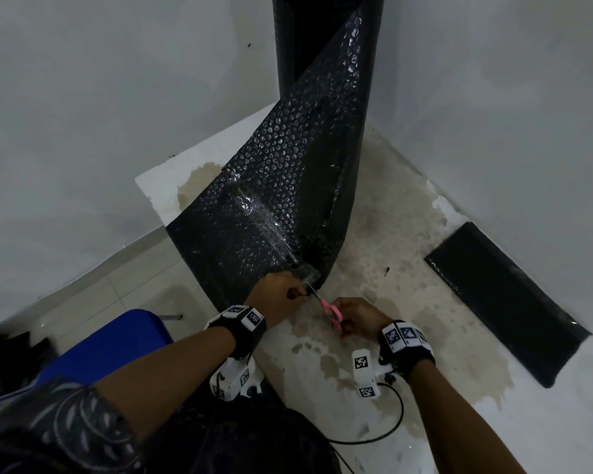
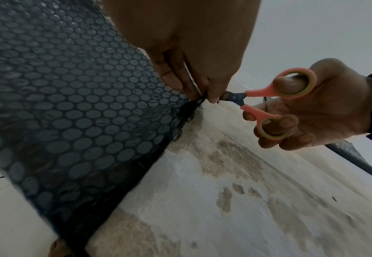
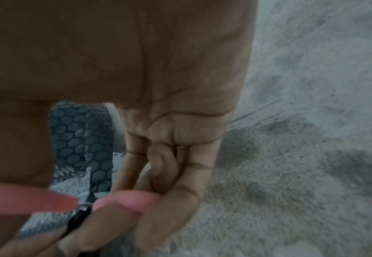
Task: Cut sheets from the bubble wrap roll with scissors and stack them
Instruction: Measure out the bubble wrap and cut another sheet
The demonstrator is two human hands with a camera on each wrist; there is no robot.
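The bubble wrap roll (image 1: 326,39) stands upright in the corner on the stained table (image 1: 408,234), and its loose black sheet (image 1: 271,206) hangs down from the roll toward the person. The left hand (image 1: 276,297) pinches the lower edge of this sheet, and just beside it the right hand (image 1: 358,319) grips the pink scissors (image 1: 332,314) with fingers through the loops, blades at the same edge. To the right of the roll a cut black sheet (image 1: 504,302) lies flat on the table.

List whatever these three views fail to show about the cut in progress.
- Blade tips of the pink-handled scissors: left wrist view, hidden behind the left hand pinching the black bubble wrap sheet.
- Top of the black bubble wrap roll: head view, cut off by the upper edge.
- Right hand grip: right wrist view, blurred.
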